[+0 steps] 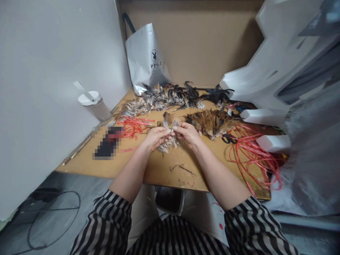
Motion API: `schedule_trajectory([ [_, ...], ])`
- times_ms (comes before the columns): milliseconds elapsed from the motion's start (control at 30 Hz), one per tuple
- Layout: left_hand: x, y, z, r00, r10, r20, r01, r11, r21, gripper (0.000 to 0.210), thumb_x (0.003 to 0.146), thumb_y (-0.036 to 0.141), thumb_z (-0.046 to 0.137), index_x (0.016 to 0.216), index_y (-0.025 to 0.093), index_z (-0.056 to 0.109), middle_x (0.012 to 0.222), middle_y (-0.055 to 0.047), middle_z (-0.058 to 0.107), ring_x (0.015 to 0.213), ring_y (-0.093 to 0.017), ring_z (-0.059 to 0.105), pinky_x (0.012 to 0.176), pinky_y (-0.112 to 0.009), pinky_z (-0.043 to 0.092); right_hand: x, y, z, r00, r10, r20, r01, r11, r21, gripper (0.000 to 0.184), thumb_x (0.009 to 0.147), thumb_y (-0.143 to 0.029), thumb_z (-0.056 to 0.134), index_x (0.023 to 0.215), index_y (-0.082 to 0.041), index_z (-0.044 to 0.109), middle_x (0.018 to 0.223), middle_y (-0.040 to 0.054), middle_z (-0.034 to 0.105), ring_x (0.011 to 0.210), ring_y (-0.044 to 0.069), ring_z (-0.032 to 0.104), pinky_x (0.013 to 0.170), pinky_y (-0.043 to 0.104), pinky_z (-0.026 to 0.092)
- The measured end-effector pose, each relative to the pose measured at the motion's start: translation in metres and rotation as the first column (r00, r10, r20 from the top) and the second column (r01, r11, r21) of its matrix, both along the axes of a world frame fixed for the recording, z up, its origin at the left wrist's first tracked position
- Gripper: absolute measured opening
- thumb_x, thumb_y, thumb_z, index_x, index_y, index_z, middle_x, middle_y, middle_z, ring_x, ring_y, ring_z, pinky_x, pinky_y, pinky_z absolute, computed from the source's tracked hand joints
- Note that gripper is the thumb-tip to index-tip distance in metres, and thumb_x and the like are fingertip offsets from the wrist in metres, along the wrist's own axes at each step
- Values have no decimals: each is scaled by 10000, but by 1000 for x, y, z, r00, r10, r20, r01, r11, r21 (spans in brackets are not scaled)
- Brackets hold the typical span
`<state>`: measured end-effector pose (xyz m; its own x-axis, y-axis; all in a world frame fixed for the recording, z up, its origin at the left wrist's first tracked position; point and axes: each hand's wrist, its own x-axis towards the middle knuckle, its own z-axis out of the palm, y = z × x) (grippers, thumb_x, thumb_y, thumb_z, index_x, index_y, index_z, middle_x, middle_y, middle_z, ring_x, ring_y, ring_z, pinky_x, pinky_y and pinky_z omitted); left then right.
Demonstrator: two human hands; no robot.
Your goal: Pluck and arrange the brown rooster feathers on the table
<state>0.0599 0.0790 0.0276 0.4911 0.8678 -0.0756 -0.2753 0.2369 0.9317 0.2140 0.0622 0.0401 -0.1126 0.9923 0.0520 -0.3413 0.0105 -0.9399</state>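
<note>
Both my hands meet over the middle of the table, fingertips pinched together at the base of some brown and grey feathers (168,119). My left hand (157,137) is closed on them from the left, and my right hand (188,134) is closed from the other side. Feather tips stick up above my fingers. Just below my hands lies a small pale bunch of feathers (168,145) on the table. To the right is a larger pile of golden-brown feathers (209,121). Exactly where each fingertip grips is too small to make out.
Grey and black feather bunches (159,97) line the back, before a silver bag (145,56). Red plastic strips (132,125) lie left, a red strip tangle (247,152) right beside black scissors (228,138). A lidded cup (97,108) stands left; white foam pieces (273,143) jut in from the right.
</note>
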Motion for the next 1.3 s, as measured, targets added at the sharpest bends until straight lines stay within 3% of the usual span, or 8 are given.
schedule_trajectory([
  [400,0,-1,1,990,-24,-140,34,997,69,240,651,284,682,752,68,651,753,-103,666,524,-65,573,468,-137,437,4,1,-3,944,-83,318,72,996,45,321,527,-398,721,565,-148,524,443,-59,458,404,48,321,424,209,224],
  [933,1,2,0,997,73,2,-73,996,-43,181,672,203,664,778,63,621,751,-97,668,519,-58,578,459,-121,436,5,1,0,985,-15,174,13,1000,9,291,559,-356,716,530,-150,512,415,-50,433,386,52,329,410,218,206],
  [1067,0,1,1,999,42,-15,-43,998,-35,192,671,214,669,775,60,627,745,-99,669,521,-58,578,465,-122,436,4,2,-1,975,-63,214,61,998,17,277,544,-360,719,568,-143,549,429,-51,449,391,49,321,415,215,207],
  [1300,2,-1,1,999,-6,-50,6,1000,-5,225,644,242,694,768,64,631,716,-90,662,516,-56,565,461,-123,427,3,4,-7,953,-140,270,106,985,136,260,568,-368,689,628,-138,583,561,-24,535,505,74,422,502,217,313],
])
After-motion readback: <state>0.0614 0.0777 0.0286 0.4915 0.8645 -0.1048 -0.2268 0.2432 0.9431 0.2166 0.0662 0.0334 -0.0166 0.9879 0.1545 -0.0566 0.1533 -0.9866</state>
